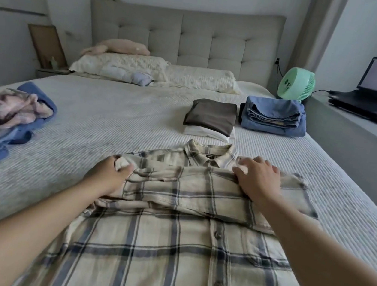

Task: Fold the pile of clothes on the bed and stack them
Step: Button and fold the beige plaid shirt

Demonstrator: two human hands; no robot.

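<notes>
Two bare hands work on a cream plaid shirt [182, 234] spread across the lower centre of the head view, collar pointing away toward the headboard. The left hand [108, 175], at centre left, has its fingers curled round a bunched fold of the shirt's sleeve, pinching it. The right hand [257, 179], at centre right, lies flat with fingers spread and fairly straight, pressing the folded sleeve down near the collar. Just beyond the collar sits a brown and white folded stack [211, 119]; to its right, a folded denim stack [273, 116]. At the left edge lies an unfolded heap of pink and blue clothes [4, 117], all on the bed [114, 113]. The shirt looks light, soft and limp, likely to sag and shift unless pinned, so holding at the shoulder seams or folded edges seems best.
</notes>
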